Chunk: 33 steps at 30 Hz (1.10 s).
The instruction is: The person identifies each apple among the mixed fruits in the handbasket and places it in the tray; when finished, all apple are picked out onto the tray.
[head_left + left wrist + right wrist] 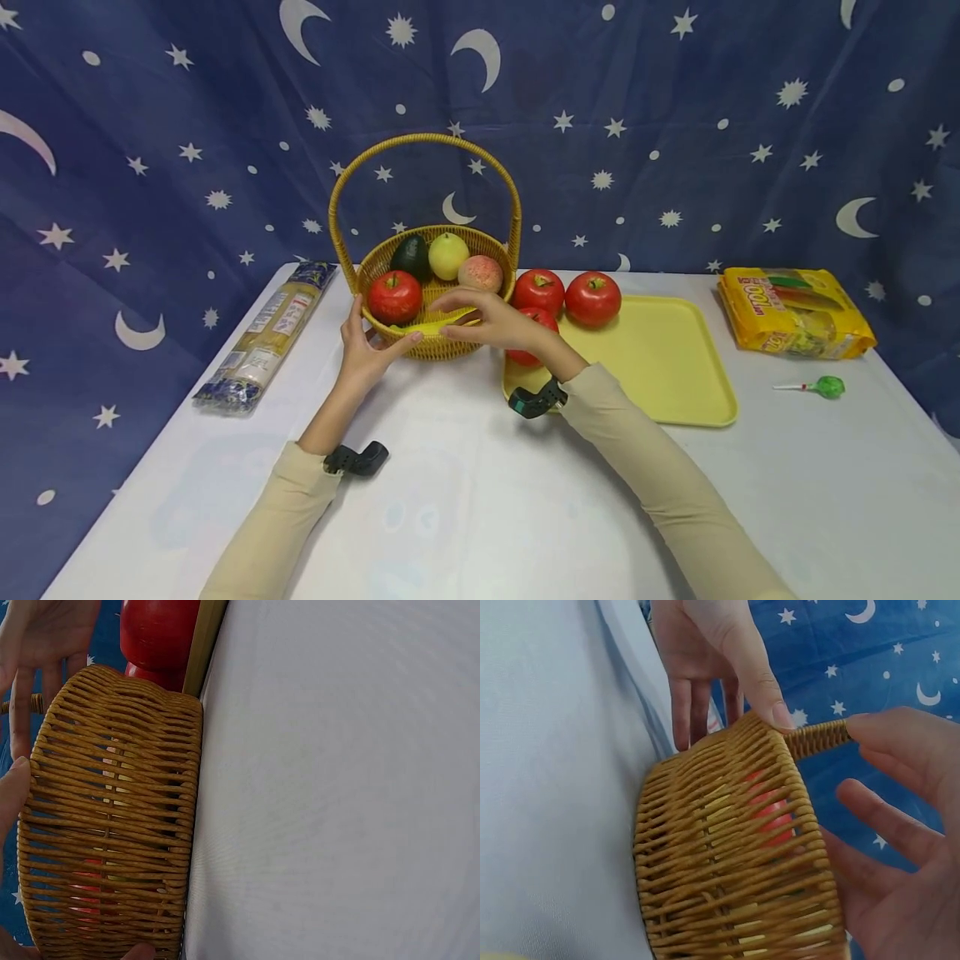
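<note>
left hand (363, 352), fingers and thumb curled on the rim of a woven basket (442, 350); right hand (489, 322), fingers loosely spread, gripping nothing, over a smooth yellow banana (429, 328) inside; behind it, a glossy apple (395, 297) and speckled peach (480, 272); flat tray (660, 367) to the right; white surface (465, 517) beneath.

The left hand (363, 353) touched the rim of the wicker basket (444, 348); the right hand (491, 321) arched over a banana (429, 328) inside; an apple (395, 298), avocado (411, 257), pear (448, 256) and peach (481, 273) lay there too; a yellow tray (654, 358) stood to the right.
</note>
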### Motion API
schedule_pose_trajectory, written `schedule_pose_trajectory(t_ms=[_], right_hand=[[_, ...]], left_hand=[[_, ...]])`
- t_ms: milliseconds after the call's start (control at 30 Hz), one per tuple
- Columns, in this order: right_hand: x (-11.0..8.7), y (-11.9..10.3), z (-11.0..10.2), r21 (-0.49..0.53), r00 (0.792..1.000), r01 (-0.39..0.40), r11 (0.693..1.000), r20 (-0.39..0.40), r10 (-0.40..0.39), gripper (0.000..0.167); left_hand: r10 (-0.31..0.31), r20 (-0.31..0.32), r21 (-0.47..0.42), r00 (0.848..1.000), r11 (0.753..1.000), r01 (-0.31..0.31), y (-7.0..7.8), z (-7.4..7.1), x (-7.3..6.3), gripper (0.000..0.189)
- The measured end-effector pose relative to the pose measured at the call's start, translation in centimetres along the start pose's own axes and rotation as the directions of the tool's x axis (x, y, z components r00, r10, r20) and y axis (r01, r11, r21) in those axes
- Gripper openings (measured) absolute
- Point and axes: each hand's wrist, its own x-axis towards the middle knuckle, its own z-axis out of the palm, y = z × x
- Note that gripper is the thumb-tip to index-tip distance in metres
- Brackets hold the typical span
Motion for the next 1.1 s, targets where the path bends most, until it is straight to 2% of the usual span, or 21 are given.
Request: schedule_pose_trajectory(t_ms=[700, 1100], right_hand=[[2.7, 1.2, 0.4, -0.050, 1.000, -0.025, 0.998, 0.013, 0.026, 0.038], [4.1, 1.8, 0.6, -0.026, 0.998, -0.054, 0.998, -0.036, 0.053, 0.034]], left_hand=[[0.009, -0.004, -0.022, 1.000, 1.000, -0.009, -0.2, 0.0, 0.0, 0.110], [0.012, -0.008, -0.025, 1.000, 1.000, -0.012, 0.0, 0.1, 0.1, 0.110]])
